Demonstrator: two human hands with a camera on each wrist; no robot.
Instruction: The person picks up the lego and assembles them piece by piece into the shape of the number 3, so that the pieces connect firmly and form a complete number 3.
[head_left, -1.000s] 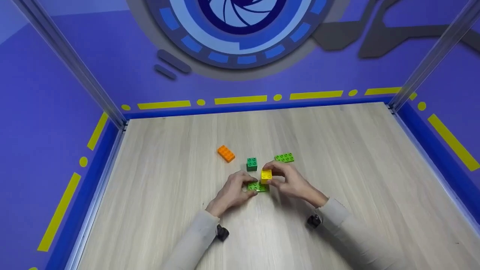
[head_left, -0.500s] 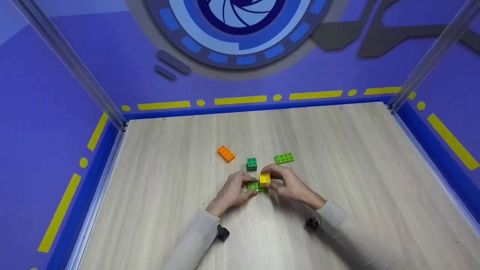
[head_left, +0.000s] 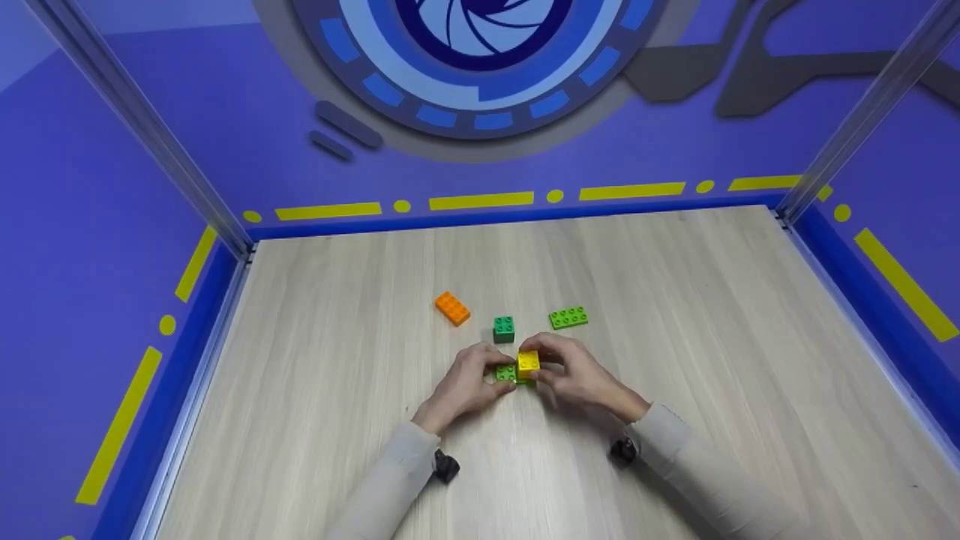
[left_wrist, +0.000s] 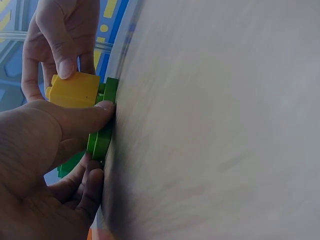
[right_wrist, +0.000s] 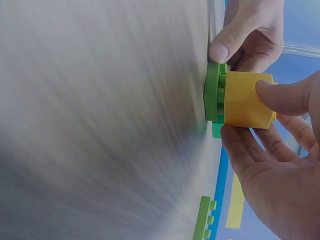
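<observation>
My right hand [head_left: 576, 373] pinches a yellow toy brick [head_left: 528, 363] between thumb and fingers. Under it lies a flat light green toy brick [head_left: 506, 373], its left end gripped by the thumb and fingers of my left hand [head_left: 466, 381]. In the right wrist view the yellow brick [right_wrist: 248, 100] stands right at the studs of the light green brick [right_wrist: 212, 92], over its right half. The left wrist view has a narrow strip of studs showing between the yellow brick [left_wrist: 75, 90] and the light green one [left_wrist: 100, 143].
Just behind the hands stands a dark green brick [head_left: 503, 330]. An orange brick [head_left: 452, 308] lies farther back to the left, and a second flat light green brick [head_left: 568, 317] to the right. Blue panels [head_left: 480, 176] wall in the wooden table [head_left: 337, 315].
My right hand has brought the yellow brick a little left and down, onto the right part of the light green brick. The left hand has stayed in place.
</observation>
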